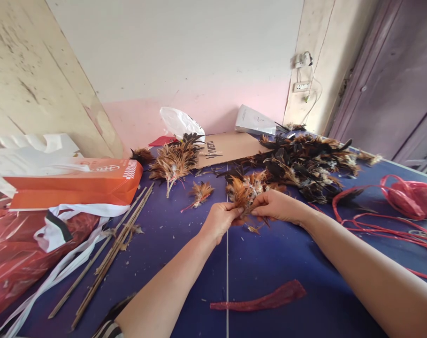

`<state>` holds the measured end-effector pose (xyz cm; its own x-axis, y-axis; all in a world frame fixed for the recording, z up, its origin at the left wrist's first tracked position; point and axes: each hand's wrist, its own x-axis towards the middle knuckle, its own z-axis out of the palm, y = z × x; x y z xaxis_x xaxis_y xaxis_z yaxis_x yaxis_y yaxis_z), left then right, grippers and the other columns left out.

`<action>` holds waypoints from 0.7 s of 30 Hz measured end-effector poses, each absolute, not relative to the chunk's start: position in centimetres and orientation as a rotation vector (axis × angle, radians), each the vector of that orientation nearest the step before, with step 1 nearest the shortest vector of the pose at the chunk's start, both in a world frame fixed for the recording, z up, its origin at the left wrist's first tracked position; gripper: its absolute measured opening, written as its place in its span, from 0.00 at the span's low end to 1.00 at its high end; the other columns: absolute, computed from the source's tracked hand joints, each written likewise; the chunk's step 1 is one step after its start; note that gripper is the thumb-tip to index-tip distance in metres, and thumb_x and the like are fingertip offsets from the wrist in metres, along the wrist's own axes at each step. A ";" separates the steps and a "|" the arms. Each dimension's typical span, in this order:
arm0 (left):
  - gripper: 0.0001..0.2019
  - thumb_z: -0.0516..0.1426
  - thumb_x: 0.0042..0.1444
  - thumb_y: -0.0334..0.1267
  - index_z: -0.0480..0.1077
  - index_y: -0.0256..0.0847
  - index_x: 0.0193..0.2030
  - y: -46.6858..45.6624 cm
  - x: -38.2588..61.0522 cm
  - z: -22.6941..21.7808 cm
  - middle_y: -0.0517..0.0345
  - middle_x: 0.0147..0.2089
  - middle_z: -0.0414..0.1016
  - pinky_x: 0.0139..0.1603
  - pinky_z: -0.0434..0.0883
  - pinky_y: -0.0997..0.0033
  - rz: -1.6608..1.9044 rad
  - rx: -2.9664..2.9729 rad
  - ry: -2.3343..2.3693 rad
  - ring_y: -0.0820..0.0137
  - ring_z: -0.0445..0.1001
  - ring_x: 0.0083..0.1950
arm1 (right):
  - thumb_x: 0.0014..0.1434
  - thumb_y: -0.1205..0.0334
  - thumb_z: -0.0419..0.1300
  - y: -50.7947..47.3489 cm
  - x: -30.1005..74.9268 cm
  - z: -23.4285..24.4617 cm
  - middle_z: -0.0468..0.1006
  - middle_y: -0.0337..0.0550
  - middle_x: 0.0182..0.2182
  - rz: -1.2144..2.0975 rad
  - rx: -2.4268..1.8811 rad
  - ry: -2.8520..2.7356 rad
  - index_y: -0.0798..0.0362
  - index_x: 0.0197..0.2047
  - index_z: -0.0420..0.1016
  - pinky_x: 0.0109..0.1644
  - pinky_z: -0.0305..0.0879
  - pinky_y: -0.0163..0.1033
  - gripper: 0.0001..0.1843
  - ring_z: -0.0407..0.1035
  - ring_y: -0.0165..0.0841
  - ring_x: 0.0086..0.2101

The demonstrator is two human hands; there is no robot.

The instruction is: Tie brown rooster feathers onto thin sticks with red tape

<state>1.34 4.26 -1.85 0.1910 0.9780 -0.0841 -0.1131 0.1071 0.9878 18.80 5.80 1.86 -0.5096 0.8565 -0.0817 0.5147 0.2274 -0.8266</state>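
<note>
My left hand (pixel 221 219) and my right hand (pixel 278 206) meet over the middle of the blue table. Both have their fingers pinched on a few small brown feathers (pixel 249 211); the feathers' ends are partly hidden by the fingers. Just behind the hands lies a loose pile of orange-brown feathers (pixel 239 188). A small tied tuft of feathers (pixel 201 193) with a red tail rests to the left. Farther back is a fuller feather bunch (pixel 173 162) on a short stick. A strip of red plastic (pixel 263 299) lies nearer me.
A large heap of dark feathers (pixel 305 162) covers the back right, beside flat cardboard (pixel 231 145). Red plastic twine (pixel 410 199) trails along the right. Thin sticks (pixel 113 256), an orange bag (pixel 72 185) and a red plastic bag (pixel 19 263) occupy the left.
</note>
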 end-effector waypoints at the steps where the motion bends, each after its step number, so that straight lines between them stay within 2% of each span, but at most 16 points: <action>1: 0.10 0.61 0.41 0.35 0.76 0.34 0.33 4.2 1.3 -1.8 0.54 0.26 0.75 0.31 0.70 0.73 1.037 1.133 1.022 0.73 0.71 0.27 | 0.45 0.60 0.56 5.8 18.8 1.9 0.71 0.38 0.18 1.190 -1.261 -2.106 0.58 0.27 0.73 0.20 0.54 0.29 0.10 0.58 0.23 0.16; 7: 0.08 0.63 0.38 0.36 0.75 0.33 0.25 3.9 1.4 -1.8 0.56 0.23 0.73 0.31 0.70 0.73 0.938 1.105 1.022 0.75 0.70 0.24 | 0.45 0.62 0.54 6.0 18.7 1.7 0.70 0.37 0.17 1.095 -1.224 -2.163 0.58 0.23 0.72 0.21 0.56 0.29 0.09 0.59 0.24 0.17; 14: 0.10 0.64 0.37 0.38 0.74 0.32 0.25 3.8 1.1 -2.1 0.57 0.22 0.71 0.29 0.69 0.73 0.841 1.180 0.987 0.77 0.68 0.22 | 0.43 0.64 0.53 5.9 18.7 1.4 0.70 0.37 0.17 1.028 -1.236 -2.174 0.58 0.21 0.71 0.21 0.57 0.30 0.08 0.60 0.25 0.19; 18: 0.09 0.64 0.38 0.37 0.72 0.31 0.23 4.0 1.1 -2.2 0.59 0.20 0.69 0.26 0.69 0.76 0.835 1.135 0.960 0.79 0.66 0.20 | 0.43 0.64 0.54 6.0 18.6 1.4 0.70 0.37 0.17 1.041 -1.253 -2.128 0.59 0.24 0.73 0.21 0.56 0.29 0.08 0.59 0.24 0.18; 21: 0.06 0.63 0.40 0.33 0.72 0.31 0.23 4.3 1.0 -2.1 0.59 0.20 0.69 0.23 0.68 0.80 0.901 0.976 0.954 0.80 0.66 0.20 | 0.43 0.62 0.56 6.4 18.7 1.3 0.69 0.36 0.17 0.974 -1.318 -1.898 0.58 0.28 0.74 0.18 0.50 0.29 0.10 0.54 0.21 0.16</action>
